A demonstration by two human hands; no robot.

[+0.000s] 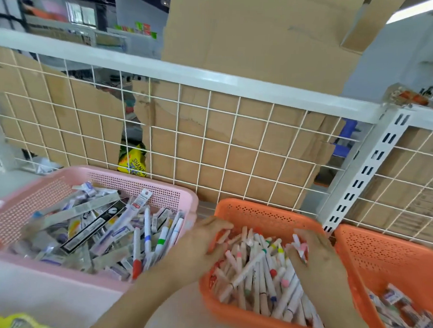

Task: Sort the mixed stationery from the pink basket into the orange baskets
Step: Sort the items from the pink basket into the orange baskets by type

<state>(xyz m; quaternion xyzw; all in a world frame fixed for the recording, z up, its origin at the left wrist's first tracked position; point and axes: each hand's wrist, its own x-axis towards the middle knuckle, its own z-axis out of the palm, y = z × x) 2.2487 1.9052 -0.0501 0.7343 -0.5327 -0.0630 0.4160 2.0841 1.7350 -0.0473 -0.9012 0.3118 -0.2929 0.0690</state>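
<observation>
Sorting looks partly done: markers (262, 274) fill the middle orange basket (258, 208), small packets (398, 311) lie in the right orange basket (381, 260), yet the pink basket (109, 173) holds plenty. Right hand (316, 256) curls round a few markers; left hand (201, 243) rests on them, grip unclear.

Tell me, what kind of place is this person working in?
Probably a shop stockroom or warehouse: white metal shelving with a wire grid back, flattened cardboard behind it, and an orange basket heaped with pens.
</observation>
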